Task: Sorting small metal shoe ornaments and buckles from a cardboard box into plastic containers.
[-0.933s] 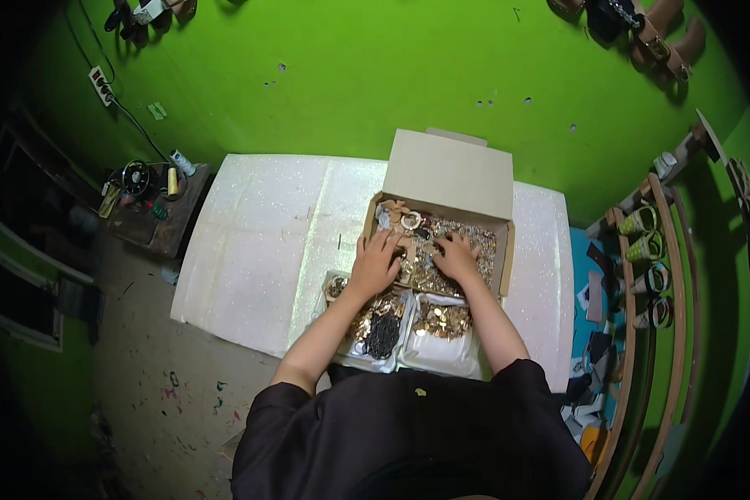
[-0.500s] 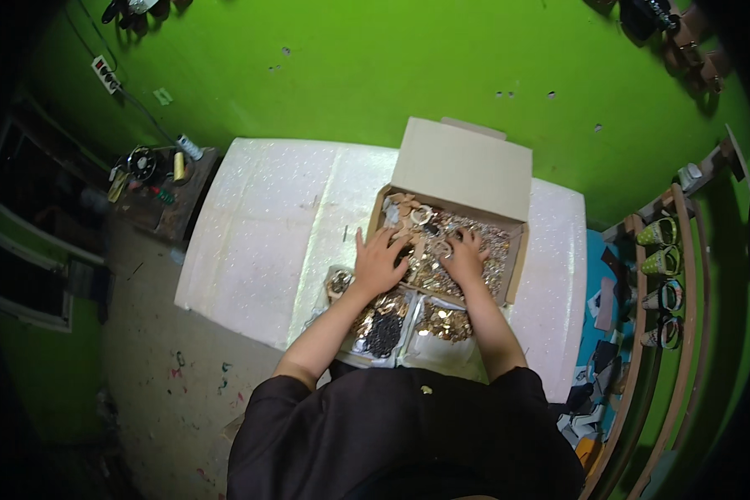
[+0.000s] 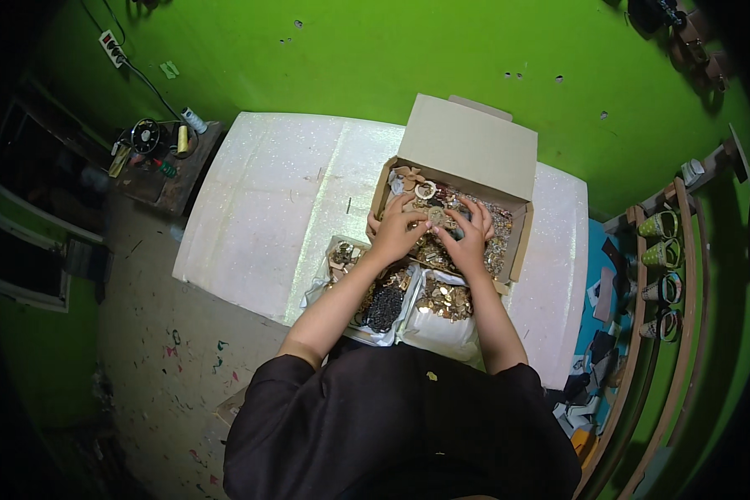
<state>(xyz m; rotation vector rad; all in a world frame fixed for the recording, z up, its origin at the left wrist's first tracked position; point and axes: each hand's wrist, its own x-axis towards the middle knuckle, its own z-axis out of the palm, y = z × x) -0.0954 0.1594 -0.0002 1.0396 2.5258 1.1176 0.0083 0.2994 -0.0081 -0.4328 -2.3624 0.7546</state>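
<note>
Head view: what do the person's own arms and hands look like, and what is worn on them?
Both forearms are bare from the elbow down, coming out of short black sleeves. The left hand and right hand wear no gloves; any ring, watch or bracelet is too small to tell.

open cardboard box point(image 3: 517, 250), brassy trinkets point(image 3: 425, 250) inside

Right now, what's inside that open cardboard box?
The cardboard box holds a heap of small gold-coloured metal fittings and pale rings. Both hands cover the middle of the heap, hiding what lies beneath.

Craft workshop: box of metal trinkets point(image 3: 467, 225), sandal racks point(image 3: 658, 275), thread spools point(image 3: 187, 129).
</note>
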